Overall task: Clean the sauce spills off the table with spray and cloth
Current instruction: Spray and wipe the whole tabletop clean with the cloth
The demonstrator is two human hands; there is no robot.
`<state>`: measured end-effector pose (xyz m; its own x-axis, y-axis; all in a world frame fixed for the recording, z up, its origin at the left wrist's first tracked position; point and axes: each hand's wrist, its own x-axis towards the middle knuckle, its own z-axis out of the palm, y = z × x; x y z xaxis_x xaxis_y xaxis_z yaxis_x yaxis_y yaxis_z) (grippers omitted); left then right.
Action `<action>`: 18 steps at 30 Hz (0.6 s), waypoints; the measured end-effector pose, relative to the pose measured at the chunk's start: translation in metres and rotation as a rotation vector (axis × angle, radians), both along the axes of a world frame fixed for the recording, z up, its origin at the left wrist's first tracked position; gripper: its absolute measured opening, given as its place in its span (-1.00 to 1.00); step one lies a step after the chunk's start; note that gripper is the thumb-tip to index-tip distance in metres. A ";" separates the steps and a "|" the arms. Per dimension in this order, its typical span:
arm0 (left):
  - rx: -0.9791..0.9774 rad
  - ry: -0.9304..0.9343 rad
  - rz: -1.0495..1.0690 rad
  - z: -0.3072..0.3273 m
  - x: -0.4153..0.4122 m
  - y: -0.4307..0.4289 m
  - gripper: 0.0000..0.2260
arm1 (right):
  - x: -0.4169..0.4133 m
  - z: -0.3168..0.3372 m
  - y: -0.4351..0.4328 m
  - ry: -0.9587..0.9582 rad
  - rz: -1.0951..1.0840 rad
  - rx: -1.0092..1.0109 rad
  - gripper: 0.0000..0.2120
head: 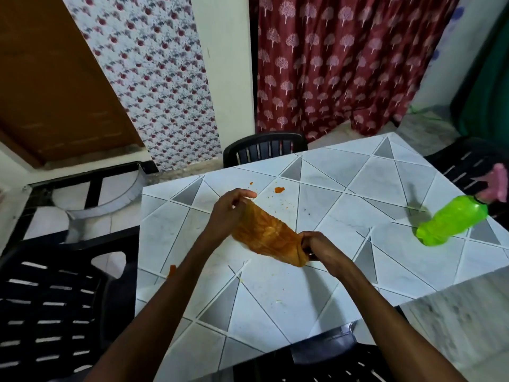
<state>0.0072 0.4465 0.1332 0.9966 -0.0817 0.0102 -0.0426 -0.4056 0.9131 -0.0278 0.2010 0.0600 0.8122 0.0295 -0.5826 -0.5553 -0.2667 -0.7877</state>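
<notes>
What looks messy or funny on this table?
Orange sauce blobs and specks dot the table just past the left hand, and another smear sits at the table's left edge. The right hand and left hand grip an orange cloth.

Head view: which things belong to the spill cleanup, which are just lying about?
Job: orange cloth, gripped by left hand and right hand; green spray bottle; sauce spills; table.
Not job: black chairs; red curtain; brown door.
</notes>
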 end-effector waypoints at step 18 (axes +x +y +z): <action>-0.059 0.150 -0.157 0.009 0.079 0.055 -0.69 | 0.029 0.039 0.097 -0.239 0.160 0.301 -0.69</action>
